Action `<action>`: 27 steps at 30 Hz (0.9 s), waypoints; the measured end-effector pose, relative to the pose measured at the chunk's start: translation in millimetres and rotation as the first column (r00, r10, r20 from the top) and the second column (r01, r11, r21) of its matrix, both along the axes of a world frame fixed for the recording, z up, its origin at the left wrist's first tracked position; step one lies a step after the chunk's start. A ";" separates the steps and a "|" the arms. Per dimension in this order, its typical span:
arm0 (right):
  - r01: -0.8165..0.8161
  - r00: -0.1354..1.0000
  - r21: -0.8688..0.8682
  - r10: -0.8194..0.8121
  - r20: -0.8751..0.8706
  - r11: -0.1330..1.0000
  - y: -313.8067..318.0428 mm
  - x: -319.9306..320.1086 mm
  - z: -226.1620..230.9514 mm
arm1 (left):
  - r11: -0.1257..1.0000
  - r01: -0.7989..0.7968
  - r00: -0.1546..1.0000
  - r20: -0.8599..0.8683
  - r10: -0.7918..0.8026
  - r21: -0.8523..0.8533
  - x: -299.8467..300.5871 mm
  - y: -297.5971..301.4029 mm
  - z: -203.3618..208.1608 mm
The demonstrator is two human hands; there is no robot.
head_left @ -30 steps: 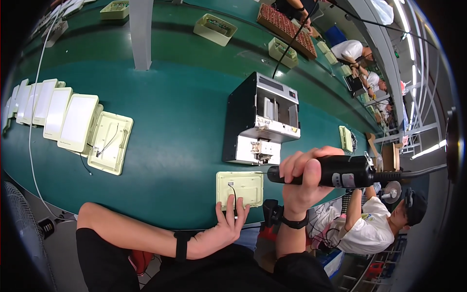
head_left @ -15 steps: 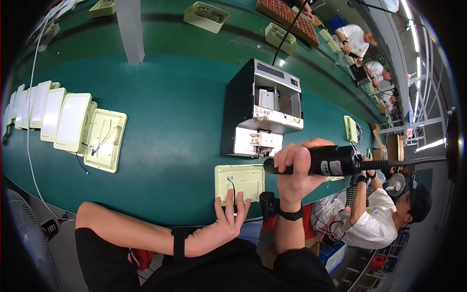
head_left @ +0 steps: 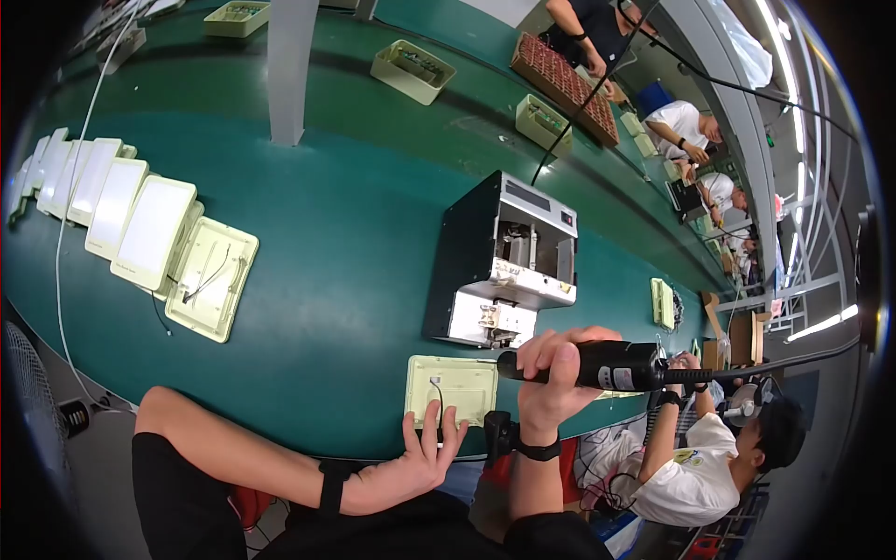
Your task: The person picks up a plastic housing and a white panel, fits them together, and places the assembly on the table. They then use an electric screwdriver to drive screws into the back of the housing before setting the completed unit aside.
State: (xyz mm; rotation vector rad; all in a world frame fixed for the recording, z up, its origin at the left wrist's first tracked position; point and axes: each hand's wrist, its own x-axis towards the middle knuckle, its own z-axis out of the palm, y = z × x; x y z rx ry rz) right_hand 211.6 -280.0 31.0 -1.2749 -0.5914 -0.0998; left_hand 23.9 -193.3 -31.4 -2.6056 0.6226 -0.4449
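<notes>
A pale yellow-green plastic cover (head_left: 467, 380) lies inner side up near the table's front edge, with a short black wire and small connector in it. My left hand (head_left: 431, 457) is open, its spread fingers resting on the near part of the cover. My right hand (head_left: 557, 373) is closed round a black electric screwdriver (head_left: 616, 365), held sideways with its front end pointing left at the cover's far right corner. The bit cannot be made out. Just beyond the cover stands a black and silver benchtop machine (head_left: 509, 261).
Several similar white-faced covers (head_left: 154, 233) overlap in a row at left, with an open cover (head_left: 213, 280) at its near end. Beige bins (head_left: 413, 73) and a partitioned red-brown tray (head_left: 565, 89) stand beyond. A grey post (head_left: 287, 75) rises there. At right a co-worker (head_left: 700, 467) sits.
The whole view has shifted, so the table and machine sit lower in the picture. My hands, the screwdriver and the cover keep nearly the same places relative to one another.
</notes>
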 end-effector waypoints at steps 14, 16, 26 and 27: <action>-0.090 0.985 0.144 0.067 0.160 0.985 35.4 3.6 67.0 | 1.000 -0.004 1.000 -0.002 0.004 -0.026 4.2 0.4 -2.0; -0.050 0.989 0.134 0.030 0.147 0.990 38.6 5.2 68.7 | 1.000 -0.002 1.000 0.002 0.002 -0.023 3.3 0.1 -2.3; -0.049 0.990 0.014 0.047 0.136 0.999 13.5 -5.1 58.8 | 0.999 0.004 0.999 -0.034 -0.006 -0.035 3.3 0.7 1.4; -0.073 0.986 0.015 0.070 0.150 0.997 6.7 -9.9 57.0 | 1.000 -0.003 1.000 -0.031 0.002 -0.017 2.3 1.5 2.2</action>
